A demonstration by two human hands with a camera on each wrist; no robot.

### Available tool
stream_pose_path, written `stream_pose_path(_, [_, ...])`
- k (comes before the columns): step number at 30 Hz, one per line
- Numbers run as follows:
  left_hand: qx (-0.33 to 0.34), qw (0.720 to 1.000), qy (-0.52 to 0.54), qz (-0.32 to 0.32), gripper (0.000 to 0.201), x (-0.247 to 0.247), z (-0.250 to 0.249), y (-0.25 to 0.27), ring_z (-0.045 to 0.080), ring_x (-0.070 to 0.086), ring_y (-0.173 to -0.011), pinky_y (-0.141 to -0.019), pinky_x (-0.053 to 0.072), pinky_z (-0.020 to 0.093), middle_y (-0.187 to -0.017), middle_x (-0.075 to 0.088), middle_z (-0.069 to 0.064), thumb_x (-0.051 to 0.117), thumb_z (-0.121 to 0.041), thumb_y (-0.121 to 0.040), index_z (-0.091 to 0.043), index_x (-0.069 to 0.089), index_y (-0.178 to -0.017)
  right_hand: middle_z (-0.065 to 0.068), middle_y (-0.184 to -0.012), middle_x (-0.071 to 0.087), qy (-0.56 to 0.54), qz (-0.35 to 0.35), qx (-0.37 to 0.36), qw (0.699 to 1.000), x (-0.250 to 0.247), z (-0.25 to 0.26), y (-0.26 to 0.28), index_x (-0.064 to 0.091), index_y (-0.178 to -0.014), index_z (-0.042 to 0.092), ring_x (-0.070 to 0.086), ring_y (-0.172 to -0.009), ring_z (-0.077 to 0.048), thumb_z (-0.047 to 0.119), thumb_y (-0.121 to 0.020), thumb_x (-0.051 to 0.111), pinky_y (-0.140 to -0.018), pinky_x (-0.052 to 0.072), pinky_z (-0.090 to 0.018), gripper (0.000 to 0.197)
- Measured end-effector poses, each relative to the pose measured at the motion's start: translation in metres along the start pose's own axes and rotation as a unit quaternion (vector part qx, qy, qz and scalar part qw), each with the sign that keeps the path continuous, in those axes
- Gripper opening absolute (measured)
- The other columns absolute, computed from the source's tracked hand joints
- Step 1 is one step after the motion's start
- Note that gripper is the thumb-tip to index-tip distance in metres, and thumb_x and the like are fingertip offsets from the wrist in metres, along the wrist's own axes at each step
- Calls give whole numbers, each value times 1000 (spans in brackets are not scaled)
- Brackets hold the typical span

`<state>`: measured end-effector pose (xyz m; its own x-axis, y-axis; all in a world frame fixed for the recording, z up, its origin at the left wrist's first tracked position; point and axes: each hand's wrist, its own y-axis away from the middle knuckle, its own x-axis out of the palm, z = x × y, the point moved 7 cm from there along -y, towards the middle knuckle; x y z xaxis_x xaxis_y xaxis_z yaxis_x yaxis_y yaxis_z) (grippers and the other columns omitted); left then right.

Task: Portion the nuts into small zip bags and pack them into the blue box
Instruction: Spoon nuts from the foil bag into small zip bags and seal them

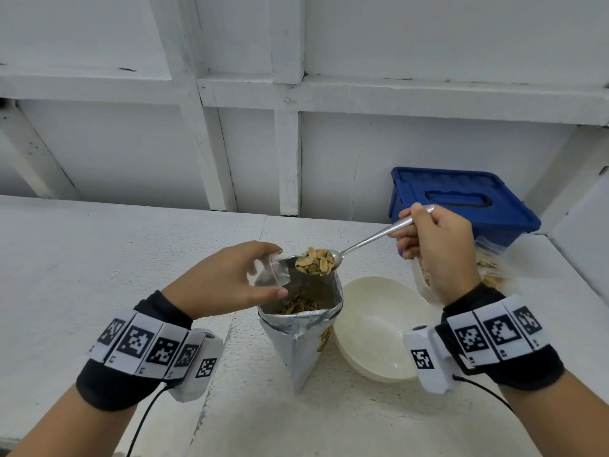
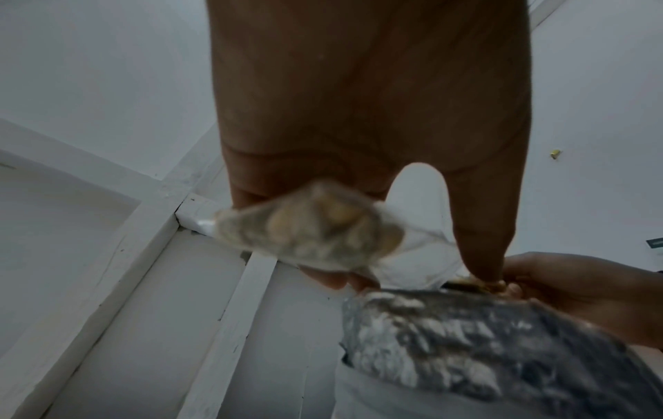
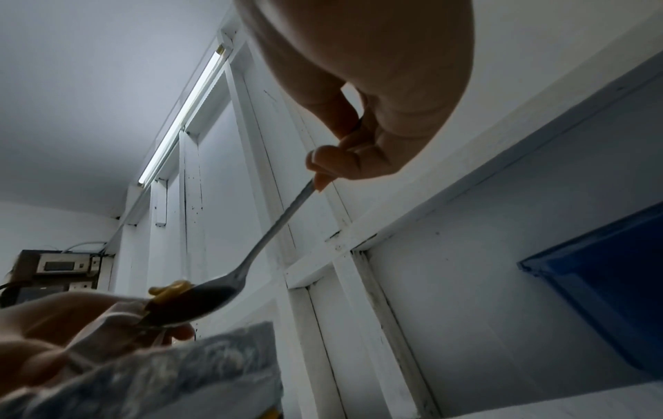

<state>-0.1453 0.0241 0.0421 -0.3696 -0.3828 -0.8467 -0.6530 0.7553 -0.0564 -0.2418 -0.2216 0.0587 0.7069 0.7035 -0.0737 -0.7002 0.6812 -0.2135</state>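
From the head view, the left hand (image 1: 227, 282) pinches a small clear zip bag (image 1: 272, 272) between thumb and fingers, its mouth turned toward the spoon (image 1: 362, 240); the right hand (image 1: 435, 249) grips the spoon's handle with curled fingers, and the bowl of the spoon, heaped with nuts (image 1: 314, 260), hangs just beside the small bag's mouth, above the open top of a silver foil pouch (image 1: 300, 331); the pouch stands upright on the white table (image 1: 99, 258) with more nuts inside it; a cream bowl (image 1: 375, 331) sits just to the right of the pouch, touching or nearly so; behind the right hand lies a larger clear bag (image 1: 491, 268) with pale nuts in it; the blue box (image 1: 461, 202) stands at the back right of the table with its lid on.

From the left wrist view, the left hand (image 2: 358, 113) holds the small zip bag (image 2: 312, 232), which is blurred but shows some nuts inside; the foil pouch (image 2: 484, 340) fills the lower right, and the right hand (image 2: 588, 289) shows beyond it.

From the right wrist view, the right hand (image 3: 373, 113) is clenched round the spoon's (image 3: 251, 269) handle; nuts (image 3: 170, 290) lie at the tip of the spoon by the left hand (image 3: 54, 334); the foil pouch (image 3: 161, 374) is below; a corner of the blue box (image 3: 610, 283) shows at the right.
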Motion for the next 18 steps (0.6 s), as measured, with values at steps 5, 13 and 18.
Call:
stream_pose_path(5, [14, 999, 25, -24, 88, 2, -9, -6, -7, 51, -90, -66, 40, 10, -104, 51, -23, 44, -76, -55, -29, 46, -129, -10, -64, 65, 1, 6, -14, 1000, 11, 8, 1, 61, -83, 6, 54, -44, -8, 16, -96, 43, -41, 43, -19, 24])
stream_pose_path(13, [-4, 994, 95, -61, 68, 9, -7, -8, -2, 55, -92, -68, 45, 10, -97, 51, -27, 68, -60, -66, -28, 51, -123, 2, -63, 61, 70, 54, -140, 986, 46, 46, 14, 59, -87, 9, 57, -49, -1, 18, -97, 43, -46, 47, -15, 21])
stream_pose_path(18, [-9, 983, 151, -106, 46, 9, -7, -5, -12, 55, -72, -57, 44, 7, -91, 55, -22, 71, -37, -75, -29, 51, -116, -3, -61, 62, 99, 58, -360, 926, 57, 94, 44, 62, -87, 2, 60, -51, -12, 21, -93, 46, -46, 49, -29, 26])
